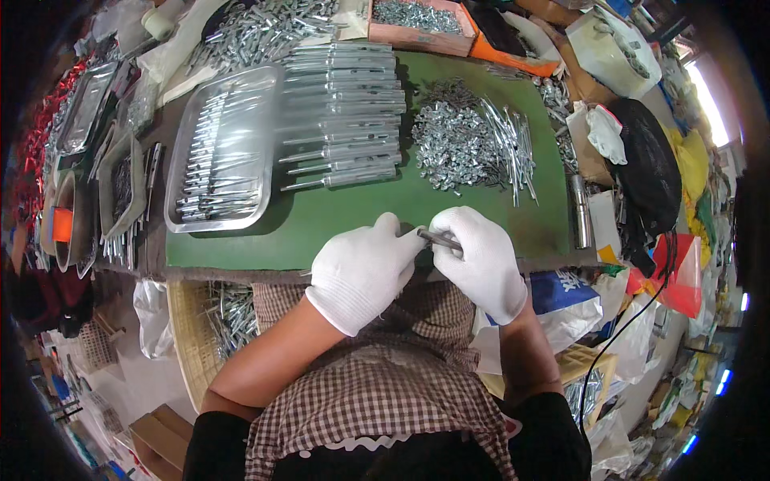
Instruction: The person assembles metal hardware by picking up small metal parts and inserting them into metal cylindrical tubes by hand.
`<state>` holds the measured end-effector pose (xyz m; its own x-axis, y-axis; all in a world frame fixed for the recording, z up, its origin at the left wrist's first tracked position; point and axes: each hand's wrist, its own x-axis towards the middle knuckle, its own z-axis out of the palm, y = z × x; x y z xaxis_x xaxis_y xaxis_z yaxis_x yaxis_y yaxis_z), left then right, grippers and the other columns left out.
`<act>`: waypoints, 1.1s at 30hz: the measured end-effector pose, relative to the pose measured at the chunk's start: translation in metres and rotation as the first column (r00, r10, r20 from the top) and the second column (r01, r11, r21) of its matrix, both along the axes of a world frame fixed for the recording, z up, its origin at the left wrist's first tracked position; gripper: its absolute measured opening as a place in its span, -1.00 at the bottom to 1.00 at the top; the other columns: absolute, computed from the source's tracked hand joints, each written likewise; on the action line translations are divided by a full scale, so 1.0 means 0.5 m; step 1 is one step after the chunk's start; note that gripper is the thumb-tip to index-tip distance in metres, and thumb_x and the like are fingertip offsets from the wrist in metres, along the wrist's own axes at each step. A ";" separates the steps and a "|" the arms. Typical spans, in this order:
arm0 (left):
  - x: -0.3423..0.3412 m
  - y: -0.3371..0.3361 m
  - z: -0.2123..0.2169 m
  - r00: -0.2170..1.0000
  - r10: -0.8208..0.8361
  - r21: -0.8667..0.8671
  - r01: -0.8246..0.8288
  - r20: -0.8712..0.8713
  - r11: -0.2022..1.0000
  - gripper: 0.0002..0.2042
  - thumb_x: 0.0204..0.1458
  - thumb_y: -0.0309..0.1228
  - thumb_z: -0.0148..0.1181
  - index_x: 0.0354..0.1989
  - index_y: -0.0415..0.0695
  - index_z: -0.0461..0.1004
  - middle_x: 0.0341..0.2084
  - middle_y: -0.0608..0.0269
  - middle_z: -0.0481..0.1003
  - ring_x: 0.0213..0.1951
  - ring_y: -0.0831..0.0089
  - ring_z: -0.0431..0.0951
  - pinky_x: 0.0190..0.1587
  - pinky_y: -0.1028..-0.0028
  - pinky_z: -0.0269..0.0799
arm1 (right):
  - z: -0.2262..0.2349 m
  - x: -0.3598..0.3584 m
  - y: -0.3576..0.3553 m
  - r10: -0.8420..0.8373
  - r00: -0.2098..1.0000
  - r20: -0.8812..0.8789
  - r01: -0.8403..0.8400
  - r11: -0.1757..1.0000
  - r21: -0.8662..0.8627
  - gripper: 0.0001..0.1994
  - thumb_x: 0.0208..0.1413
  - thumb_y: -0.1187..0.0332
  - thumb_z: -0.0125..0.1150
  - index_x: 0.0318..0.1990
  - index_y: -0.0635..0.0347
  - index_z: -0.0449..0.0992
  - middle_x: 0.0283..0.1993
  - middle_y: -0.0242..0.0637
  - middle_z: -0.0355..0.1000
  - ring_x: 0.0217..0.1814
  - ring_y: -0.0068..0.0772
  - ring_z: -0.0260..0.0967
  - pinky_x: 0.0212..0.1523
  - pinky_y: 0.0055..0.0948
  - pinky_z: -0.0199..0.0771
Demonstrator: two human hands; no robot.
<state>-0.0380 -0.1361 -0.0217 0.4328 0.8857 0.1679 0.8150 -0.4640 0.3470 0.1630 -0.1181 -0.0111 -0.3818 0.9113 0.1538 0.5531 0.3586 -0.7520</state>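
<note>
Both my hands wear white knit gloves and work close together at the near edge of the green mat (337,224). A short dark grey metal bar (439,240) lies between them. My right hand (479,260) is closed round it, thumb and fingers pinching. Closed too, my left hand (361,268) has its fingertips at the bar's left end; its palm side is hidden. Beyond the mat's middle stand a heap of small shiny metal nuts or clips (457,148), a bunch of loose thin rods (513,152), and a row of long metal anchor bolts (345,128).
A clear plastic tray (172,192) of slim metal rods stands left of the bolts. At the back sits a pink box (421,38) of small parts. A metal cylinder (581,212) lies at the right edge. A yellow basket (188,337) stands below the table.
</note>
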 end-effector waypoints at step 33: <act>0.008 0.016 0.033 0.949 -0.125 0.047 0.145 -0.290 0.988 -0.84 0.10 -0.37 0.22 -0.17 -0.09 0.49 -0.43 0.19 0.45 -0.50 0.23 0.62 -0.51 0.28 0.54 | -0.073 -0.077 0.014 -0.209 0.332 -0.920 -0.044 0.971 -0.236 -0.73 0.26 0.47 0.01 -0.54 0.21 0.42 -0.61 -0.50 0.16 -0.58 -0.69 0.01 -0.56 -0.55 -0.15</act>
<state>-0.0338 -0.1280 -0.0054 0.5858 0.8068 0.0764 0.8037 -0.5905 0.0738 0.1245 -0.1113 -0.0478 -0.0217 0.9827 0.1840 -0.5409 0.1432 -0.8288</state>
